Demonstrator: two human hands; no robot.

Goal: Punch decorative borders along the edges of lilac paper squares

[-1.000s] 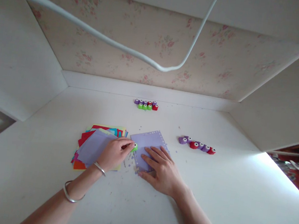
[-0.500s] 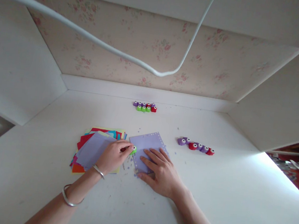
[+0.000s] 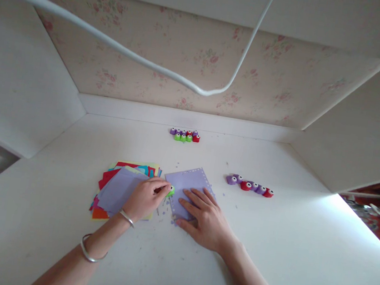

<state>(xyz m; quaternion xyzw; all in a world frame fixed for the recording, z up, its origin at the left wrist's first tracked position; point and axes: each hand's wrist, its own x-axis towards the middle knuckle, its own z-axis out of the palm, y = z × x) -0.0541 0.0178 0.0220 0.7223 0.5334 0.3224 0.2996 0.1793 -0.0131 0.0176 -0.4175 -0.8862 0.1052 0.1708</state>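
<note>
My left hand [image 3: 147, 196] is closed on a small green paper punch [image 3: 171, 190] at the left edge of a purple sheet of paper [image 3: 183, 179]. Small punched holes line the sheet's top, right and lower left edges. My right hand [image 3: 204, 217] lies flat on the sheet with its fingers spread. Under and beside my left wrist is a loose stack of coloured paper [image 3: 115, 193], with purple sheets on top and red, yellow, blue and orange ones showing below. Tiny paper scraps [image 3: 164, 213] are scattered between the stack and the sheet.
Several purple, green and red paper punches [image 3: 183, 137] stand in two rows near the back wall. To the right, more purple and red punches [image 3: 246, 185] form a slanting group. A white cable [image 3: 144, 65] hangs across the upper view. White panels flank the white tabletop [image 3: 301, 246].
Almost nothing differs. Both hands, the punch and the sheet keep their places; the whole view has shifted very slightly.
</note>
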